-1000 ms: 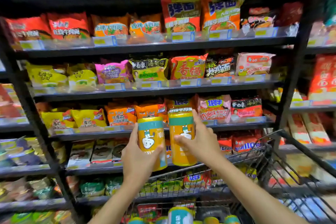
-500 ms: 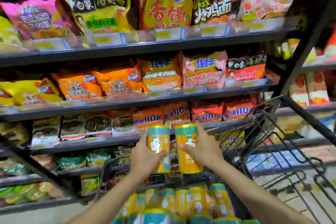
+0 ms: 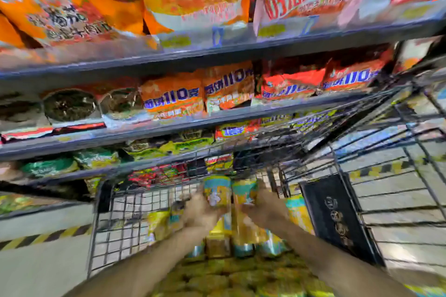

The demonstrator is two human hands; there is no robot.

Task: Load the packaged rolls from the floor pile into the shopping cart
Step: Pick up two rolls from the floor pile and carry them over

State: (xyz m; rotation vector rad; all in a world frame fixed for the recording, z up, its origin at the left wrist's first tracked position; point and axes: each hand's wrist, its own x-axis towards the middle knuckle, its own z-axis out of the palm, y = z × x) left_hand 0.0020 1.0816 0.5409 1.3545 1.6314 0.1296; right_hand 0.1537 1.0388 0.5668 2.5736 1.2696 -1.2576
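Note:
The picture is blurred by motion. My left hand (image 3: 201, 212) grips one yellow roll with a teal top (image 3: 217, 191), and my right hand (image 3: 264, 210) grips a second one (image 3: 242, 191) beside it. Both rolls are upright, low inside the black wire shopping cart (image 3: 113, 222). Several more yellow and teal rolls (image 3: 241, 246) lie in the cart's basket under and around my hands. The floor pile is out of view.
Dark shelves (image 3: 169, 128) stacked with orange, red and green noodle packets stand right behind the cart. A black flap with pale lettering (image 3: 337, 219) sits at the cart's right side. Pale floor with yellow-black tape (image 3: 41, 239) shows at the left.
Both hands have come down with the two rolls from shelf height into the cart's basket. My view has tipped downward, so the shelves slid up the frame.

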